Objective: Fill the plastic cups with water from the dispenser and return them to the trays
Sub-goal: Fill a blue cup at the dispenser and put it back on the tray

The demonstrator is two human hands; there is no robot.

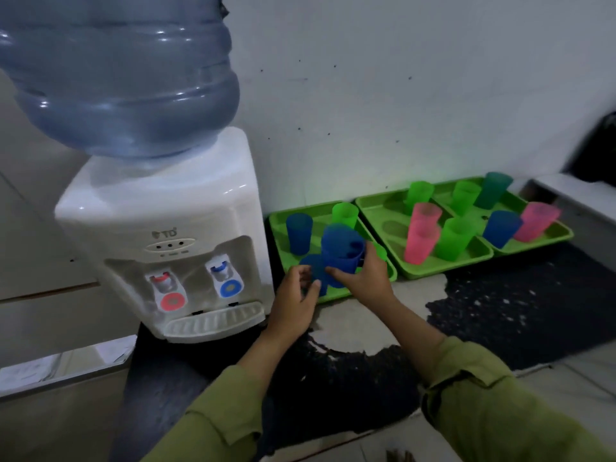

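Note:
A white water dispenser (166, 238) with a blue bottle on top stands at the left, with a red tap and a blue tap (222, 271) above its drip tray. Three green trays hold plastic cups; the nearest tray (278, 228) is right of the dispenser. My right hand (363, 275) grips a blue cup (340, 248) lifted over that tray, tilted and blurred. My left hand (296, 301) holds the side of a second blue cup (315, 270) just left of it. A blue cup (299, 233) and a green cup (345, 215) stand farther back on the tray.
The middle tray (383, 208) carries pink and green cups; the right tray (560, 233) holds green, blue and pink ones. All sit on a dark, worn counter (500, 311) against a white wall. A ledge rises at far right.

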